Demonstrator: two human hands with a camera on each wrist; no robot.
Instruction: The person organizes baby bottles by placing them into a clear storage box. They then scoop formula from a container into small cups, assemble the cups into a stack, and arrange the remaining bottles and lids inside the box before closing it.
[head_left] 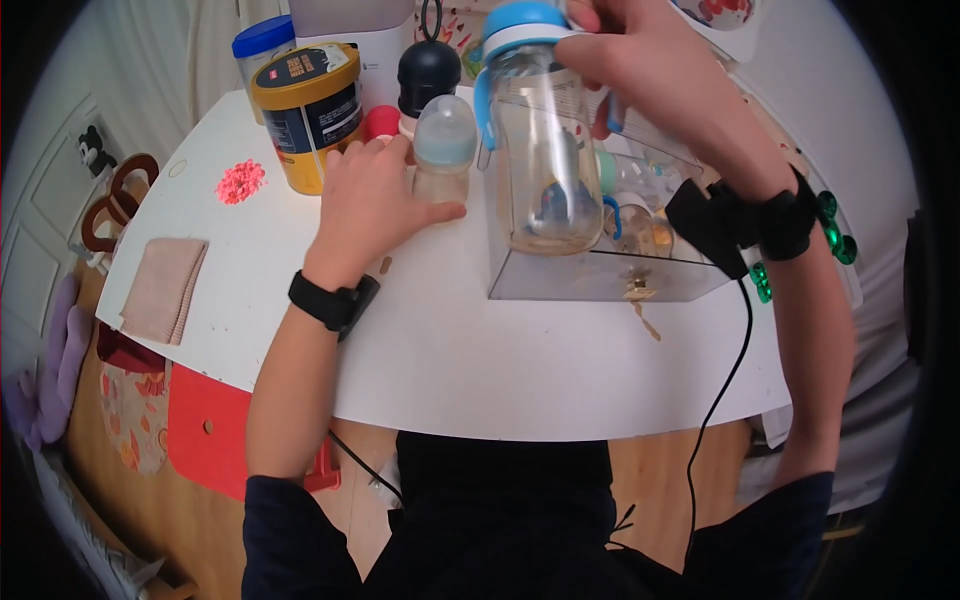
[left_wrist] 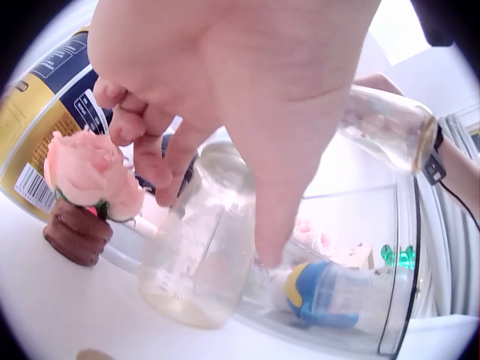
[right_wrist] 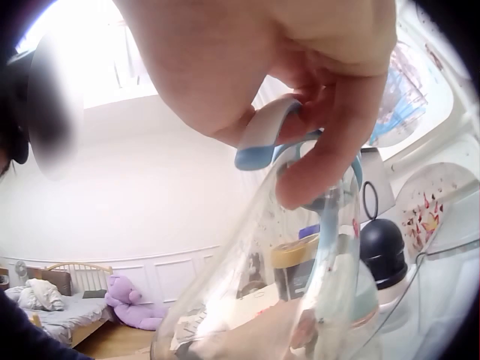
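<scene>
In the head view, my right hand [head_left: 640,55] grips the top of a large clear bottle [head_left: 545,170] with a blue lid and handles, held above the clear box. The right wrist view shows fingers of that hand [right_wrist: 285,67] curled at the lid of the bottle [right_wrist: 247,277]. My left hand [head_left: 370,200] is beside a small bottle [head_left: 442,150] with a pale blue-green cap, standing on the table. In the left wrist view, thumb and fingers of the left hand [left_wrist: 232,82] are spread on either side of the small bottle [left_wrist: 199,262]; contact is unclear.
A clear box [head_left: 570,277] holding several bottles sits at the right of the table [head_left: 440,370]. Behind the left hand are a yellow-lidded tub [head_left: 305,115] and a black container [head_left: 428,75]. Pink bits [head_left: 240,182] and a folded cloth [head_left: 165,290] lie at the left.
</scene>
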